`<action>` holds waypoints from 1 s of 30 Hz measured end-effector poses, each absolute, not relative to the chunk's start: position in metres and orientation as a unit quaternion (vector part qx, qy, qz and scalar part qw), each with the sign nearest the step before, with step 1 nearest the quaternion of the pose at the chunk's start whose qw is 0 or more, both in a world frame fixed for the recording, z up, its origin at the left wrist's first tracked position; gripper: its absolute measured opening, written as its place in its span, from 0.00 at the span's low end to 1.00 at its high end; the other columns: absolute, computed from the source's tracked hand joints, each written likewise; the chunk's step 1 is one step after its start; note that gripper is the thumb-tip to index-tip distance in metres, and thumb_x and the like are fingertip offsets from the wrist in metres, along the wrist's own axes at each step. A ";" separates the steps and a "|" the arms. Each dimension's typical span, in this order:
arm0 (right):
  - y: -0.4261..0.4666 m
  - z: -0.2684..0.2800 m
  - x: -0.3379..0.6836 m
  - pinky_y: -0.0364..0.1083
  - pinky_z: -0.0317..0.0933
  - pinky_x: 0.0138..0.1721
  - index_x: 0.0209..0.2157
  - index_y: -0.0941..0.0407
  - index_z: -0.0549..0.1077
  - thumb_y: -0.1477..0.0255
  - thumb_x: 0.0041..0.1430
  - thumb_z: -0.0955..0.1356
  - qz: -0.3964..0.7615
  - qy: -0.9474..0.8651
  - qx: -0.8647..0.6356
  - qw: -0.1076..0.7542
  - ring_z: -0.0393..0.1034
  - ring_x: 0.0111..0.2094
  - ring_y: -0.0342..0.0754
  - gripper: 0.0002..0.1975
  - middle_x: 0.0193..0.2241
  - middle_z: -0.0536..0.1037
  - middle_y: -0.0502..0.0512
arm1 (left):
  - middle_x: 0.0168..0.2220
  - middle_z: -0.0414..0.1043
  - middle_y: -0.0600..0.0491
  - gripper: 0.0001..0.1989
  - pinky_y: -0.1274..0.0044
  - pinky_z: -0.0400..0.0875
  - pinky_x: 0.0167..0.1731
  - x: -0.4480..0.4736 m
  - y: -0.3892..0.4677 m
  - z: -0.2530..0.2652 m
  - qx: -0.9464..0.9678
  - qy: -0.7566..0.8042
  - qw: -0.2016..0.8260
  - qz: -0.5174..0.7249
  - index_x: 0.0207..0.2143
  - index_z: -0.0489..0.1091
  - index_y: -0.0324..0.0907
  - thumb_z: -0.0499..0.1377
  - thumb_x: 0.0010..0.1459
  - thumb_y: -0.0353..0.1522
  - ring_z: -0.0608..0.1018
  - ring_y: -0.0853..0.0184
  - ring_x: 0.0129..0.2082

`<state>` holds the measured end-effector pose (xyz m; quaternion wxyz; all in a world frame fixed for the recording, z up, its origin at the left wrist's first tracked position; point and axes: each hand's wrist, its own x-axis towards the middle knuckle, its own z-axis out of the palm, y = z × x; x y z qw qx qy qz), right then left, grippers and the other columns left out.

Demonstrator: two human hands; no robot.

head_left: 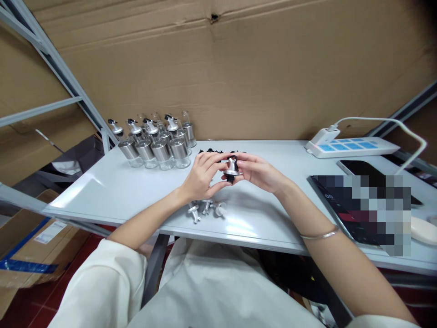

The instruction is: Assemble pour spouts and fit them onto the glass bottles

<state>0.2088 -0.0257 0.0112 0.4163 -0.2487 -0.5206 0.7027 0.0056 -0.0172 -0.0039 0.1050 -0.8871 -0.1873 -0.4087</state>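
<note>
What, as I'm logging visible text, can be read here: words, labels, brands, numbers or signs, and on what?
"00": tablet screen, small; much of the rest is pixelated.
White label on the cardboard box: too blurred to read.
Pourer top and bottles: no text can be made out.

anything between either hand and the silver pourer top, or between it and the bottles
Nothing visible separates the left hand or right hand from the silver pourer top; both touch it. Toward the bottles, the left hand itself lies between in this view, with black parts just beyond.
</note>
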 end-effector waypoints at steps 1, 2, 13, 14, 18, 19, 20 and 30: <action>-0.026 0.011 0.209 0.49 0.72 0.32 0.39 0.55 0.75 0.67 0.49 0.74 0.704 -0.519 -0.251 0.416 0.78 0.32 0.50 0.15 0.34 0.81 0.54 | 0.52 0.71 0.40 0.14 0.65 0.60 0.50 0.006 -0.017 -0.004 -0.886 -0.187 0.107 -0.409 0.40 0.65 0.40 0.54 0.59 0.41 0.70 0.59 0.50; -0.026 0.011 0.208 0.48 0.72 0.31 0.39 0.55 0.75 0.67 0.49 0.74 0.704 -0.517 -0.253 0.416 0.78 0.32 0.50 0.14 0.33 0.81 0.54 | 0.51 0.71 0.41 0.13 0.65 0.60 0.50 0.006 -0.017 -0.004 -0.886 -0.187 0.108 -0.410 0.40 0.65 0.40 0.55 0.59 0.41 0.70 0.59 0.50; -0.026 0.014 0.205 0.43 0.71 0.25 0.44 0.52 0.69 0.65 0.49 0.74 0.618 -0.546 -0.316 0.470 0.77 0.30 0.47 0.21 0.31 0.78 0.49 | 0.53 0.70 0.40 0.13 0.66 0.65 0.50 0.004 -0.011 -0.007 -0.883 -0.193 0.107 -0.413 0.42 0.66 0.39 0.58 0.58 0.37 0.71 0.60 0.52; -0.026 0.014 0.204 0.43 0.71 0.25 0.44 0.52 0.69 0.65 0.48 0.74 0.605 -0.553 -0.317 0.476 0.77 0.29 0.47 0.21 0.30 0.78 0.49 | 0.53 0.70 0.40 0.13 0.66 0.66 0.50 0.003 -0.010 -0.007 -0.885 -0.194 0.099 -0.412 0.43 0.66 0.39 0.58 0.58 0.36 0.71 0.60 0.52; -0.024 0.012 0.204 0.44 0.72 0.24 0.41 0.53 0.68 0.62 0.48 0.73 0.569 -0.578 -0.322 0.489 0.77 0.30 0.47 0.20 0.30 0.78 0.50 | 0.55 0.68 0.37 0.13 0.67 0.69 0.48 0.003 -0.008 -0.010 -0.889 -0.187 0.072 -0.412 0.46 0.65 0.39 0.57 0.59 0.34 0.75 0.62 0.50; -0.024 0.012 0.204 0.45 0.72 0.24 0.41 0.54 0.69 0.61 0.48 0.73 0.562 -0.583 -0.325 0.489 0.77 0.29 0.47 0.20 0.31 0.78 0.50 | 0.56 0.67 0.37 0.14 0.68 0.70 0.47 0.003 -0.009 -0.010 -0.889 -0.182 0.069 -0.414 0.46 0.65 0.38 0.57 0.59 0.34 0.76 0.62 0.50; -0.024 0.012 0.203 0.45 0.73 0.24 0.40 0.54 0.69 0.61 0.49 0.73 0.555 -0.587 -0.329 0.489 0.77 0.29 0.47 0.19 0.31 0.78 0.51 | 0.56 0.67 0.36 0.14 0.68 0.71 0.46 0.004 -0.009 -0.011 -0.889 -0.178 0.068 -0.417 0.47 0.65 0.38 0.57 0.59 0.33 0.76 0.62 0.49; -0.026 0.012 0.199 0.44 0.73 0.24 0.38 0.56 0.69 0.63 0.48 0.72 0.499 -0.586 -0.368 0.522 0.74 0.27 0.44 0.17 0.24 0.76 0.48 | 0.59 0.62 0.34 0.21 0.67 0.70 0.52 0.005 -0.011 -0.013 -0.897 -0.172 0.027 -0.406 0.55 0.61 0.36 0.56 0.60 0.31 0.71 0.60 0.57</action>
